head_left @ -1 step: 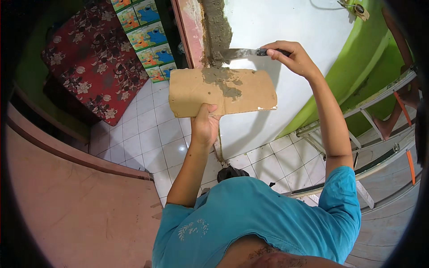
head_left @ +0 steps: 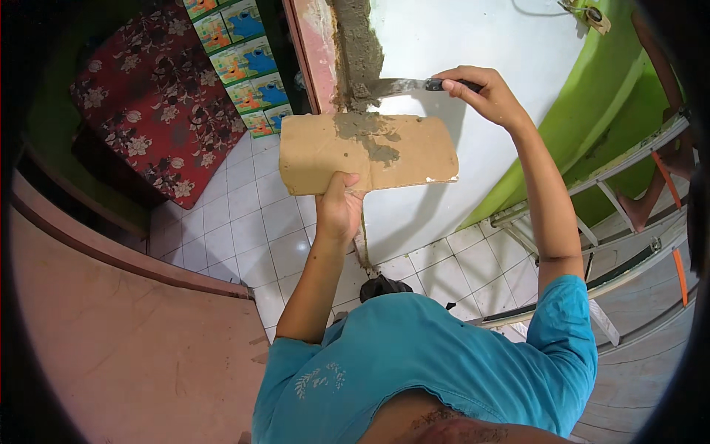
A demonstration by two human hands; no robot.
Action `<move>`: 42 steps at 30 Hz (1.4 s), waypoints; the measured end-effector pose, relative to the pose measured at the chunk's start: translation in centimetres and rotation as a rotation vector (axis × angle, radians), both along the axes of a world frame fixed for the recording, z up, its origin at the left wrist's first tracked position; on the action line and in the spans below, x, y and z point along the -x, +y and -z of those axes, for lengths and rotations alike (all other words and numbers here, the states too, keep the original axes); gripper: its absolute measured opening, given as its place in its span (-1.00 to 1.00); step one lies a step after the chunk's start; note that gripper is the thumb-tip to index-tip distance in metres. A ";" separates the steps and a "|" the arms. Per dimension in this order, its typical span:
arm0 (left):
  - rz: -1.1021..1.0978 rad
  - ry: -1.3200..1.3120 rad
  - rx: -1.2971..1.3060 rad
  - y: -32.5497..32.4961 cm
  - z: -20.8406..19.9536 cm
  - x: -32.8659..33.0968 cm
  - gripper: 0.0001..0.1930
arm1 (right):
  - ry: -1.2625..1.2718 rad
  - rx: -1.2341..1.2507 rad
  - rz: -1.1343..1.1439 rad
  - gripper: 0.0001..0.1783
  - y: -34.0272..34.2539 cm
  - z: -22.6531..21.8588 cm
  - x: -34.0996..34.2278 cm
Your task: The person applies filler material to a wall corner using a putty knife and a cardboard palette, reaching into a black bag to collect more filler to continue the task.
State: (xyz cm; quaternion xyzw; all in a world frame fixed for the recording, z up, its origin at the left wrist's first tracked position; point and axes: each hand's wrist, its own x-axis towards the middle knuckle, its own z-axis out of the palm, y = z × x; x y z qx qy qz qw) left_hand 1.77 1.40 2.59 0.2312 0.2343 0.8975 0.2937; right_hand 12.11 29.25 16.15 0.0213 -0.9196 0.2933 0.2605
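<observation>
Nearest to me, my left hand (head_left: pixel 339 211) has its fingers closed on the lower edge of a flat brown board (head_left: pixel 367 152), thumb pressed on its face. The board's long axis runs left to right, and grey mortar (head_left: pixel 367 133) sits just above those fingers. Farther out, my right hand (head_left: pixel 484 95) is clenched round a putty knife (head_left: pixel 405 86); its blade points left from the fingers, its tip touching the mortar strip (head_left: pixel 358 44) on the white wall (head_left: pixel 473 37). Open wall lies right of the blade.

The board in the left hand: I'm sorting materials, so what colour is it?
Tan, like cardboard, the board carries grey mortar smears near its top edge; the head view shows it.
</observation>
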 end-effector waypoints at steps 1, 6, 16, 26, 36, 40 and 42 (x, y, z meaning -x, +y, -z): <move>-0.003 0.002 0.001 0.0 0.0 0.0 -0.45 | 0.024 0.019 -0.013 -0.69 0.0 -0.1 -0.1; -0.027 -0.018 -0.001 0.2 -0.3 -0.2 -0.50 | -0.021 0.034 -0.060 -0.70 0.5 0.0 -0.6; -0.049 -0.064 -0.012 0.4 -0.1 -0.2 -0.50 | -0.088 -0.047 -0.051 -0.70 1.3 -0.2 -1.2; -0.045 -0.053 -0.036 0.4 0.1 -0.2 -0.47 | 0.000 0.003 -0.080 -0.70 2.5 -1.5 -0.7; -0.047 -0.050 -0.019 0.3 0.0 -0.2 -0.47 | -0.018 0.063 -0.052 -0.68 2.4 -1.7 -0.5; -0.039 -0.049 0.012 0.0 -0.1 -0.3 -0.47 | -0.026 0.042 -0.005 -0.66 1.0 -1.5 -0.5; -0.036 -0.050 0.011 0.1 -0.4 -0.5 -0.47 | -0.002 0.055 -0.020 -0.67 0.2 -1.4 -1.2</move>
